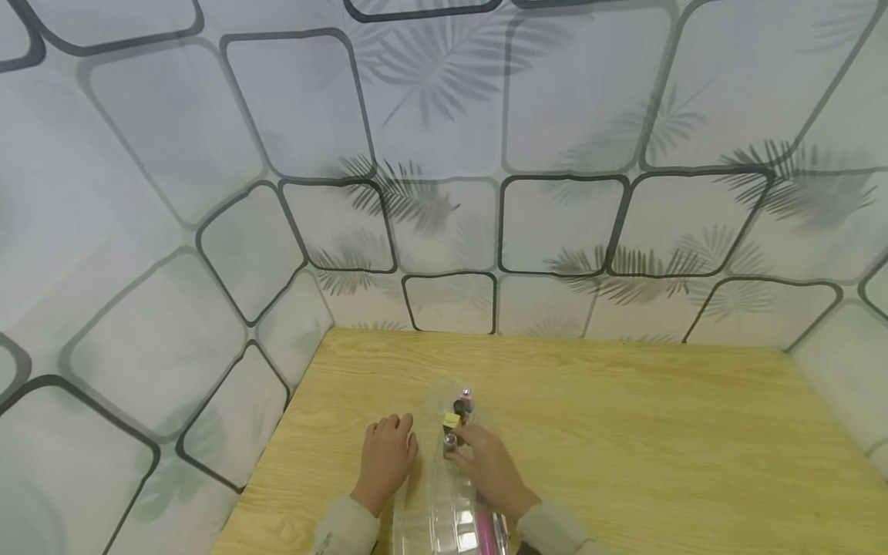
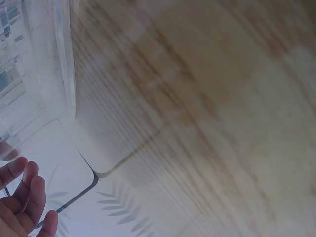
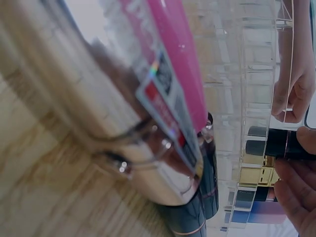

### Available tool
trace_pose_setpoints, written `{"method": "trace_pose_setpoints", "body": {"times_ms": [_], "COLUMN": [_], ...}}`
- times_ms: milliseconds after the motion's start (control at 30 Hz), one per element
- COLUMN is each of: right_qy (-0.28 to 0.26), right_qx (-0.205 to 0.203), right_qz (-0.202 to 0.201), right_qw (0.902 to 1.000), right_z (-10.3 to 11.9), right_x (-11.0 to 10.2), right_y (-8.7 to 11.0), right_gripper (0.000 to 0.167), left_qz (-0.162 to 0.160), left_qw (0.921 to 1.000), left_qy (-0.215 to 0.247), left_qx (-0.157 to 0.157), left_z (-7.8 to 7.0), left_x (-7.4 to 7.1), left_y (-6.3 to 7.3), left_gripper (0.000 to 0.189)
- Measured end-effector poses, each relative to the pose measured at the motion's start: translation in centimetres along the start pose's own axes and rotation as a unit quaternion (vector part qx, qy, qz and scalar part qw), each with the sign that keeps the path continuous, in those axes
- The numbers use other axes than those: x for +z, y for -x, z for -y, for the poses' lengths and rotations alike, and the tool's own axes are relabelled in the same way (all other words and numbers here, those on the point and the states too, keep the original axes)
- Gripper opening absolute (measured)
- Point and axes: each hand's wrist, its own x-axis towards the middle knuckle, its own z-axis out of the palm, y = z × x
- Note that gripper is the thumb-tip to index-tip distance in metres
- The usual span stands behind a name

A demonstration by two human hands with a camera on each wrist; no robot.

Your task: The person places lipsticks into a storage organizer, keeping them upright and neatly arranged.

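A clear plastic organizer with small compartments lies on the wooden table. In its far part stand several lipsticks, one with a yellow top. My right hand pinches a dark lipstick tube with a shiny top, standing in the organizer's near end of that row. In the right wrist view, a gold lipstick sits beside the pinching fingers. My left hand is at the organizer's left side, holding nothing, its fingers loosely bent; whether it touches the plastic I cannot tell.
A pink tube and a shiny metallic tube lie along the organizer's right side, close to my right wrist. Patterned wall covering rises behind the table and at its left.
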Motion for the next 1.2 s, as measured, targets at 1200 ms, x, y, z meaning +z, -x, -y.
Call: {"method": "trace_pose_setpoints", "body": {"times_ms": [1200], "right_qy": [0.033], "right_qx": [0.038], "right_qz": [0.044], "right_qw": [0.9978], "right_z": [0.92], "right_x": [-0.36], "right_y": [-0.02], "right_gripper": [0.023], "left_qz": [0.006], "left_qw": [0.9999], "left_qy": [0.003], "left_qx": [-0.009], "left_z": [-0.17], "left_x": [-0.09], "left_y": [0.02], "left_gripper": [0.014]}}
